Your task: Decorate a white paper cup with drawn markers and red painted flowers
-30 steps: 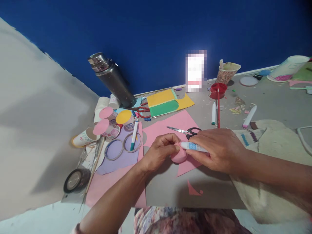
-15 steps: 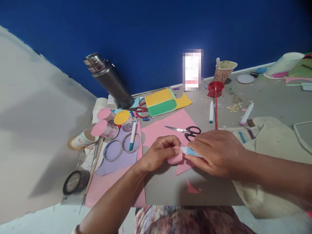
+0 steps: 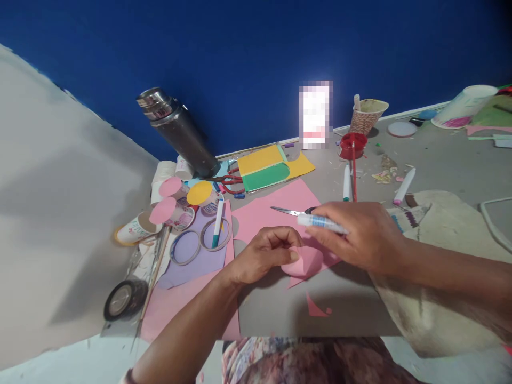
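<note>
Between the thumb and fingers of my left hand (image 3: 268,253) is a rounded, bent piece of pink paper (image 3: 307,262). My right hand (image 3: 358,232) grips a white glue tube (image 3: 322,223) with blue print, its tip pointing left and held above the paper, apart from it. Behind the tube lie scissors (image 3: 285,210), their blades toward the left and their handles mostly hidden by my right hand. Both hands are over a larger pink sheet (image 3: 264,208) on the table. A small pink scrap (image 3: 315,306) rests near the table's front edge.
On the left stand a dark flask (image 3: 180,133), paper cups with pink and yellow discs (image 3: 204,197), tape rings (image 3: 184,247) and a black tape roll (image 3: 125,300). A patterned cup (image 3: 368,116), a red container (image 3: 352,145), markers (image 3: 405,185) and a cloth bag (image 3: 440,298) occupy the right.
My right hand has drawn the glue tube up and away from the pink paper. More of the paper now shows, spread to the right, still in my left hand.
</note>
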The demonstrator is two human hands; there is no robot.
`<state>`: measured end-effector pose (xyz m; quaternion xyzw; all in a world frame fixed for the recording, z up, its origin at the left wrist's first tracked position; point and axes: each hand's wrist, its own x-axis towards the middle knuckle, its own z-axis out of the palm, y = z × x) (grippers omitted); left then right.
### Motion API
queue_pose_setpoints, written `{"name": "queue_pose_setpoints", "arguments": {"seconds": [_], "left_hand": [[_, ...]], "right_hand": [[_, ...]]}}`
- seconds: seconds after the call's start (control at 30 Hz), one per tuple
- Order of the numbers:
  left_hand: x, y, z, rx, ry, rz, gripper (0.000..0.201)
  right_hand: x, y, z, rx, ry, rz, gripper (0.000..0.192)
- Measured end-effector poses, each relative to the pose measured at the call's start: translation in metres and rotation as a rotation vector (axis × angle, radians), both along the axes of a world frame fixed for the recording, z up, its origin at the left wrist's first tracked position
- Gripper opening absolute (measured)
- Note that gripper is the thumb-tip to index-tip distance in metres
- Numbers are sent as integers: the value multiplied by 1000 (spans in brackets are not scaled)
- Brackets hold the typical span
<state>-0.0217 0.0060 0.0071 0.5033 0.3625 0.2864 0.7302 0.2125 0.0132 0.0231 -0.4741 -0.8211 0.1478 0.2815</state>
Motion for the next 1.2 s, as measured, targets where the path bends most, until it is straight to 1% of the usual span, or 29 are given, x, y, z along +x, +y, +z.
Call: {"name": "queue_pose_setpoints", "arguments": {"seconds": [0.07,0.13,0.17,0.27,0.37,0.43,0.53,0.6,0.67,0.8,0.83,0.93,1.03,1.2], "left_hand": [[-1,1,-2,-21,-40,36,33],[-1,1,-3,-39,-66,86,34],[-1,2,-4,-41,-72,107,35],[-1,2,-5,-30,-73,146,34],[1,2,-6,-10,-59,163,32],[2,2,-5,4,-25,166,31],[5,1,-1,29,40,151,30],[7,-1,2,61,87,128,28],[9,-4,3,98,144,103,26],[12,-8,2,141,229,74,21],[12,-8,2,153,240,72,21],[11,-8,3,187,263,70,19],[10,-8,5,185,263,75,18],[11,-9,9,114,200,24,22]], "right_hand": [[1,9,1,-241,210,-29,26],[3,16,1,-469,409,4,25],[4,19,1,-558,474,27,26],[4,22,-1,-726,532,74,27],[2,21,-1,-805,496,163,27],[1,20,0,-831,475,205,34],[1,20,0,-846,450,200,46],[1,20,-1,-847,433,209,47],[-1,21,-2,-846,409,248,49],[-6,18,-1,-821,310,295,57],[-7,17,0,-803,290,287,55],[-9,14,2,-740,266,250,40],[-10,12,4,-715,251,235,29],[-11,12,5,-731,257,241,28]]}}
